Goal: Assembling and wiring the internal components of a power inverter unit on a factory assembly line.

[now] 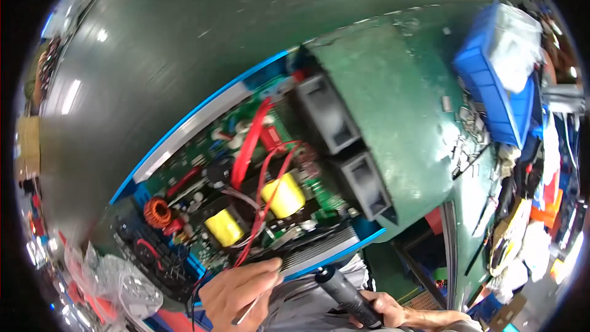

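Observation:
In front of me an open blue metal case (203,115) sits tilted across the bench. Inside it are a green circuit board (187,142), two yellow-wrapped transformers (284,195), a copper coil ring (158,212) and red wires (249,147). Two black fans (329,114) line its right end. My left hand (243,292) is closed at the near edge of the case, with a thin metal rod (251,308) between its fingers; the rod's kind is unclear. My right hand (384,309) is wrapped round a black cylindrical electric screwdriver (347,295), just off the near side.
A blue bin (485,67) with a clear plastic bag (516,46) stands at the far right. Small metal parts (464,138) lie beside it. Crumpled clear plastic (126,286) is at the near left. Tools and bags crowd the right edge.

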